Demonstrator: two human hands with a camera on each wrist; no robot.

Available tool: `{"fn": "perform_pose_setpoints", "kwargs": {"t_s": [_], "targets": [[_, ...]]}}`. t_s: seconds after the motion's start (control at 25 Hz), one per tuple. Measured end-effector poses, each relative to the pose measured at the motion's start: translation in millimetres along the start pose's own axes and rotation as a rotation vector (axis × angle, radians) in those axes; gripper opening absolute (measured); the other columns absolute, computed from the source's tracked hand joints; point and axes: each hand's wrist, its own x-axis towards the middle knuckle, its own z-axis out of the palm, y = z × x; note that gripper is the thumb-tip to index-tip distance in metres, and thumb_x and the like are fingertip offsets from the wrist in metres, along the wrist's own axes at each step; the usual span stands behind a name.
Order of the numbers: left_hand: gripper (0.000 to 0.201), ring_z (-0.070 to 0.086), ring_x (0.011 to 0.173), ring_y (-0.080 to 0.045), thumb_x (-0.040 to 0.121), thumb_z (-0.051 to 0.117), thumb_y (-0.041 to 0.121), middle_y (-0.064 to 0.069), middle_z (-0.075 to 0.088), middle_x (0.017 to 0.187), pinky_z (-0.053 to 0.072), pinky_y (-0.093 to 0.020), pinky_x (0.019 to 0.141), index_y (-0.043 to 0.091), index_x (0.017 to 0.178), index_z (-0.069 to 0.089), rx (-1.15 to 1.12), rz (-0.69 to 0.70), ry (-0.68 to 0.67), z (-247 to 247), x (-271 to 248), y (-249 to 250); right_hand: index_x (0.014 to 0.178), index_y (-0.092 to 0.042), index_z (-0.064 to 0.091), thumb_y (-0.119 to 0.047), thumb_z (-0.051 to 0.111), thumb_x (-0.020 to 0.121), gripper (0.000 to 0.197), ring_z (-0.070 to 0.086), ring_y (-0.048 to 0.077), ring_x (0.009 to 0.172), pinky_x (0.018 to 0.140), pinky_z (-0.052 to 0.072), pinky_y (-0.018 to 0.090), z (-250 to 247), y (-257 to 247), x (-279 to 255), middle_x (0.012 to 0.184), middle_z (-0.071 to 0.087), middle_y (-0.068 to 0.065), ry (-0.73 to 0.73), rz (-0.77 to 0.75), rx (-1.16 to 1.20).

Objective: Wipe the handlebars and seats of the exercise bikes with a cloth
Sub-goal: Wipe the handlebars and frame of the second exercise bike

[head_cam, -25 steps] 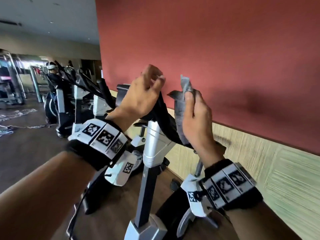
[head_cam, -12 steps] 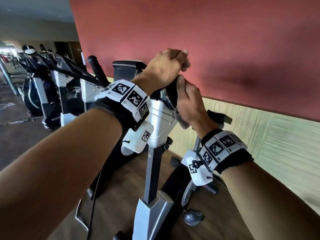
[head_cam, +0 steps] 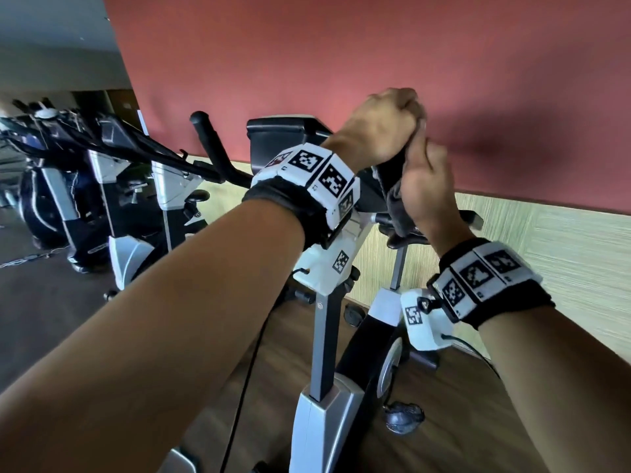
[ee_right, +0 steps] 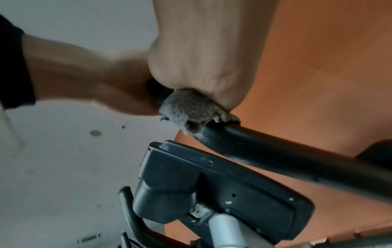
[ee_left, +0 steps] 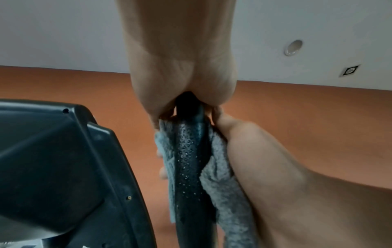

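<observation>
On the nearest exercise bike, my left hand (head_cam: 386, 128) grips the top end of the black right handlebar (ee_left: 188, 159). Just below it my right hand (head_cam: 425, 179) holds a grey cloth (head_cam: 396, 203) wrapped round the same bar. In the left wrist view the cloth (ee_left: 220, 176) folds over both sides of the wet-speckled bar, with the right hand (ee_left: 275, 167) pressing it on. Seen from the right wrist, the cloth (ee_right: 188, 110) bunches out under the right hand (ee_right: 201, 58) on the handlebar (ee_right: 275, 156). The seat is out of view.
The bike's black console (head_cam: 283, 138) sits left of my hands, with the other handlebar (head_cam: 208, 138) beyond it. A row of further bikes (head_cam: 129, 199) runs off to the left. A red wall (head_cam: 375, 46) stands close behind, and the floor is wood.
A second ago my right hand held the cloth up beside the bar; it now wraps the cloth round it. My left hand has closed on the bar's top end.
</observation>
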Motion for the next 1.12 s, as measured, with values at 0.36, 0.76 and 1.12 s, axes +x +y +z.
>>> {"fn": "perform_pose_setpoints", "kwargs": {"t_s": [0.36,0.76,1.12], "targets": [[0.031,0.061,0.105,-0.011,0.106,0.040,0.013,0.004,0.066,0.114,0.048,-0.023,0.090,0.017,0.110,0.070,0.015,0.010,-0.039,-1.9,-3.2,1.0,0.066,-0.025,0.056,-0.031,0.026,0.114,0.057,0.045,0.011,0.035,0.037,0.032,0.022,0.5,2.5,-8.4,0.044,0.052,-0.007,0.033,0.008,-0.073],[0.028,0.066,0.106,-0.016,0.110,0.039,0.028,0.002,0.070,0.114,0.051,-0.037,0.099,0.022,0.106,0.066,-0.096,0.019,0.007,4.3,-0.4,-6.9,0.067,-0.023,0.046,-0.050,0.029,0.102,0.048,0.050,0.032,0.049,0.055,0.048,0.053,2.2,30.4,-6.8,0.048,0.046,0.000,0.082,0.027,-0.168],[0.041,0.067,0.083,-0.005,0.109,0.042,0.038,0.009,0.075,0.091,0.052,-0.031,0.094,0.021,0.096,0.077,-0.106,-0.019,0.138,8.5,-7.5,-1.9,0.099,-0.019,0.061,-0.036,0.030,0.108,0.036,0.049,0.017,0.059,0.063,0.044,0.046,-24.2,45.5,1.5,0.064,0.052,-0.007,-0.164,-0.198,-0.140]]}}
